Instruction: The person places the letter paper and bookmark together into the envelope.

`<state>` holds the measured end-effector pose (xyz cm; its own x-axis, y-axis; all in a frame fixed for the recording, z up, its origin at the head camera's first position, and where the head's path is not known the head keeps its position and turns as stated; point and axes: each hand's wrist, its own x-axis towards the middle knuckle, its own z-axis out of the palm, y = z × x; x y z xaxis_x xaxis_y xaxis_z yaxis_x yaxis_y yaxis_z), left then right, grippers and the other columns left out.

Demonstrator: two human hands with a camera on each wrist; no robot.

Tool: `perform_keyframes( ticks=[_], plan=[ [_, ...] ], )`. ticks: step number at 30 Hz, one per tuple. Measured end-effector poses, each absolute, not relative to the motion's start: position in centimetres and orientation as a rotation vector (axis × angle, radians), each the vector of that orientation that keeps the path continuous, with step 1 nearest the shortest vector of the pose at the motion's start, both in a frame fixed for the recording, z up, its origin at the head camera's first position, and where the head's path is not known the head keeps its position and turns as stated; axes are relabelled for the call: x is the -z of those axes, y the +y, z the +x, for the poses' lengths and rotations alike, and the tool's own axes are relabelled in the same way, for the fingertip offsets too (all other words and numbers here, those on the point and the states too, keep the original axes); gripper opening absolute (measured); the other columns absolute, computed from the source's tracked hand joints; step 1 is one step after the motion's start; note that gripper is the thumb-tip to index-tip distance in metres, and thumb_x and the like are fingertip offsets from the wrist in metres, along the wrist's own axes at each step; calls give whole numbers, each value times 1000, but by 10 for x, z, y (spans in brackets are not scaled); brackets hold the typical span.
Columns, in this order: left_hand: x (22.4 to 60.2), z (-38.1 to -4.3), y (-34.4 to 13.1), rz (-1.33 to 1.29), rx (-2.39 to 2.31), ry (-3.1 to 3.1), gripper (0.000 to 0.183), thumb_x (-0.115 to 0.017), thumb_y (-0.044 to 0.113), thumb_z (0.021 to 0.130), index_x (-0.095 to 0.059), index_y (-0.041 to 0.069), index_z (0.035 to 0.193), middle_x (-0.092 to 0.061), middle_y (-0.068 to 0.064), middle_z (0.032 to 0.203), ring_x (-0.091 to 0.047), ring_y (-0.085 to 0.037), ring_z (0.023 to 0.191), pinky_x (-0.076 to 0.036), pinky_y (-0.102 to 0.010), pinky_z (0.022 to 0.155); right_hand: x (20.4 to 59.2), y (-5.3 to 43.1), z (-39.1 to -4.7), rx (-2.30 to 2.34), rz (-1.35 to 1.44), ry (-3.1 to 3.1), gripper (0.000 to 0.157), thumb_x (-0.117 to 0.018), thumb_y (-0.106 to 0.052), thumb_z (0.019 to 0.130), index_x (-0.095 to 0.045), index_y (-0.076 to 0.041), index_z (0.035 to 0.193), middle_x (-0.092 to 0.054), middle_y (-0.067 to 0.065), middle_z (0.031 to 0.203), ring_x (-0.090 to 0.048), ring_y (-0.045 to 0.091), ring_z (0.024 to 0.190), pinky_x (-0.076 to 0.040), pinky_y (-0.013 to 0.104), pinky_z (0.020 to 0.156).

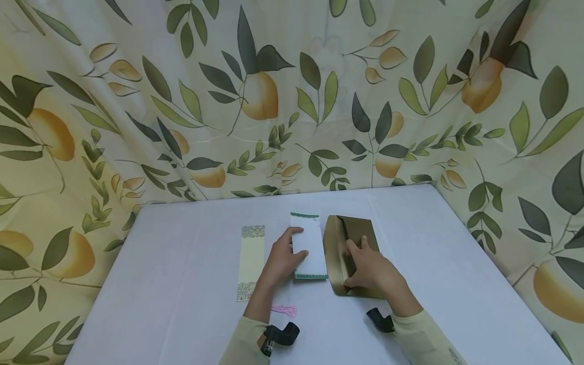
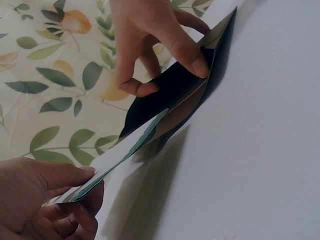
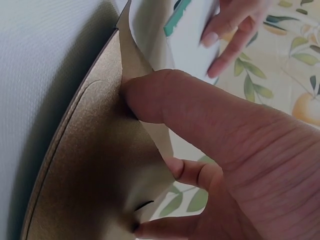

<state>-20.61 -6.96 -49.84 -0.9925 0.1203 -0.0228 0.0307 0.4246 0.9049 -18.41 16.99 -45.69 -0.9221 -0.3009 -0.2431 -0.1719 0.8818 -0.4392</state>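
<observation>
My left hand (image 1: 282, 259) grips a white card (image 1: 312, 243) with green bands along its top and bottom edges. In the left wrist view, the thumb lies on the upper face of the card (image 2: 125, 147) and fingers are beneath it. A bronze-gold envelope (image 1: 336, 253) is held by my right hand (image 1: 374, 268), flap toward the card. In the right wrist view, the thumb is at the mouth of the envelope (image 3: 85, 150), other fingers beyond its edge. Its dark inside shows in the left wrist view. The card's far end is close to the mouth; whether it is inside, I cannot tell.
A cream strip (image 1: 252, 258) with patterned ends lies left of my left hand. A pink tassel (image 1: 285, 310) lies near the left wrist. The white-covered table (image 1: 182, 284) meets a fruit-and-leaf patterned curtain (image 1: 315, 152) at its back edge.
</observation>
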Motion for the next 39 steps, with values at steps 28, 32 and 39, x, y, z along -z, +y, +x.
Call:
perform_keyframes(
  ticks=[28,32,39],
  plan=[
    [505,-198,-39,223,-1766,2640,32,-82,0,86,-71,7,115,-58,2,67,-47,-6,54,-37,-22,48,460,167,-186,549,-377,2758,66,-96,-21,72,-49,-9,117,-16,54,149,-56,25,54,-48,42,55],
    [506,-197,-36,213,-1764,2636,31,-82,0,86,-71,7,114,-57,3,66,-48,-6,54,-38,-21,47,459,167,-185,544,-377,2758,65,-96,-22,72,-49,-9,116,-16,54,149,-55,25,53,-47,41,54],
    [507,-197,-33,198,-1739,2639,31,-82,1,87,-72,6,116,-53,4,58,-46,-5,52,-35,-21,46,457,166,-185,549,-387,2756,64,-96,-22,72,-49,-9,115,-17,54,149,-55,25,55,-47,41,54]
  ],
)
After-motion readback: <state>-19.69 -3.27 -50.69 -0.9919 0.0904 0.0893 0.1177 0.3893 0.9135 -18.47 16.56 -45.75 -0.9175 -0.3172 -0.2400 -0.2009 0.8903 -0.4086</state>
